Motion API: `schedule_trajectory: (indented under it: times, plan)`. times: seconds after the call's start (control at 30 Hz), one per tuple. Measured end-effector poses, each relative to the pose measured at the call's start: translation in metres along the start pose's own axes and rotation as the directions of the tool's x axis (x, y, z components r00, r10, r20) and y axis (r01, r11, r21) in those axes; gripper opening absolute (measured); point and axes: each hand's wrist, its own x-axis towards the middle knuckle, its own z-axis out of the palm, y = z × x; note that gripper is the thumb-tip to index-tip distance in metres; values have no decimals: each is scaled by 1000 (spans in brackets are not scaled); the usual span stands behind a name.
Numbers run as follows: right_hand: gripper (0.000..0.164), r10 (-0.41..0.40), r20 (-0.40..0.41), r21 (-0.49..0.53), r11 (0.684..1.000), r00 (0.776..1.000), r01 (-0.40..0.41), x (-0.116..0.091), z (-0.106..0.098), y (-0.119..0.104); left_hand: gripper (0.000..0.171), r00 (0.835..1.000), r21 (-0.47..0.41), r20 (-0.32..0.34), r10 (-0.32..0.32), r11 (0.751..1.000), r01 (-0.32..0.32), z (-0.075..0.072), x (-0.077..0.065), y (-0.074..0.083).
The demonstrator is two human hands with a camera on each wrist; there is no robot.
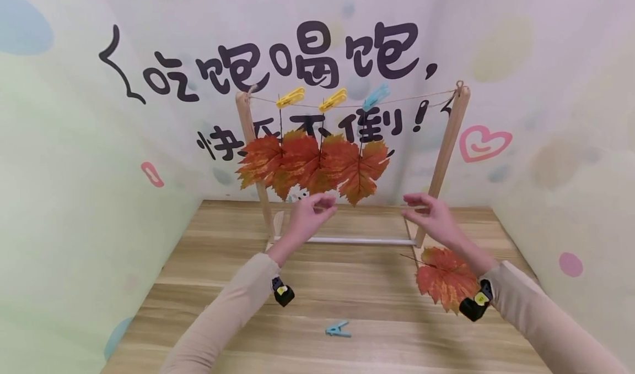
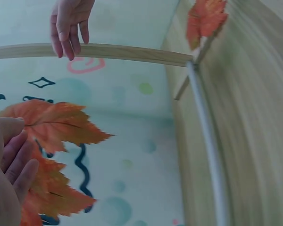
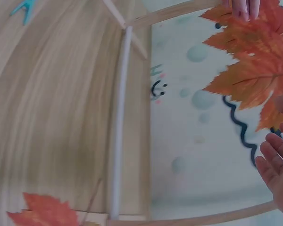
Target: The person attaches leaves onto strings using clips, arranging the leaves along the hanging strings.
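Note:
Three orange-red maple leaves (image 1: 364, 167) hang side by side from a string (image 1: 414, 97). Two yellow clothespins (image 1: 291, 98) and a blue clothespin (image 1: 376, 97) clip their stems to it. Just below the leaves is my left hand (image 1: 311, 214), fingers loosely bent, with nothing visible in its grasp. My right hand (image 1: 430, 215) hovers in front of the right post, thumb and fingers apart and holding nothing. Under the right forearm a loose leaf (image 1: 444, 277) lies by the frame's foot. A second blue clothespin (image 1: 338, 329) rests on the table nearer the front.
The string spans two wooden posts (image 1: 448, 142), joined low down by a white rod (image 1: 362, 241). This frame stands on a wood-grain table (image 1: 238, 308). Behind it rises a printed backdrop (image 1: 317, 5) with black characters, and pale walls flank both sides.

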Motion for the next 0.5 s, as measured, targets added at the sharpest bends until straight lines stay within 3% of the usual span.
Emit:
schedule_trajectory:
  times: [0.2,0.5]
  plan:
    - [38,2,12,-81,997,1000,-1,-23,11,34,18,996,36,49,-79,996,77,5,-31,-22]
    - [37,60,4,-107,993,998,-59,-50,16,75,20,985,-12,98,-144,989,146,17,-60,-47]
